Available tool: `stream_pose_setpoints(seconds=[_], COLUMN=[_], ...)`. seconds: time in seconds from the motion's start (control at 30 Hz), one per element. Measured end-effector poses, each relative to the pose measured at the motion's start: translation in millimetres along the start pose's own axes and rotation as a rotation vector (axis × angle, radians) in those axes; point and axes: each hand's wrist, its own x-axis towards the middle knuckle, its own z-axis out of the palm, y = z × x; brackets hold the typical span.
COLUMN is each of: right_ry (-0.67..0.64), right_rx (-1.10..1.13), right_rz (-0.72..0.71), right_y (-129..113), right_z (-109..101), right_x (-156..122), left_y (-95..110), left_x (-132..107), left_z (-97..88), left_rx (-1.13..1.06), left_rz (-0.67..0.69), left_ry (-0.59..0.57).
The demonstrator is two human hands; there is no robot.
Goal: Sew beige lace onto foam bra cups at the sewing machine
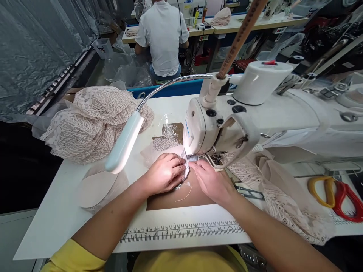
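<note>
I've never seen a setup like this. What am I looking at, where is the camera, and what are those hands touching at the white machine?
This is one picture, taken by a camera on the person's head that looks down at their own arms. The white machine is a sewing machine on a white table, lit by a bendy-necked lamp. The left hand and right hand both rest on a small lace piece at the needle; I cannot tell whether the fingers pinch it. A pile of lace lies at the left, scissors lie at the right, and a ruler runs along the near edge. Another person sits further back, facing away.
</note>
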Motion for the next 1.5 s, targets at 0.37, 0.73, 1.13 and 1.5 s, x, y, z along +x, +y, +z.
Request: stream_pose_setpoints(seconds=[0.37, 0.73, 1.13, 1.5], right_ry=[0.077, -0.002, -0.03, -0.019], right_rx=[0.141, 0.02, -0.092, 0.016], right_rz=[-0.198, -0.11, -0.042, -0.02], right_y=[2, -3, -5, 1], right_z=[-2, -6, -1, 6], right_x=[-6, -2, 2, 0], left_y=[-1, 1, -4, -15], left_x=[-3, -1, 8, 6], left_z=[3.7, -0.8, 1.3, 7.0], left_rx=[-0.042, 0.005, 0.115, 0.165], left_rz=[0.044, -0.021, -0.073, -0.239], left_ry=[0.025, -0.029, 0.001, 0.046])
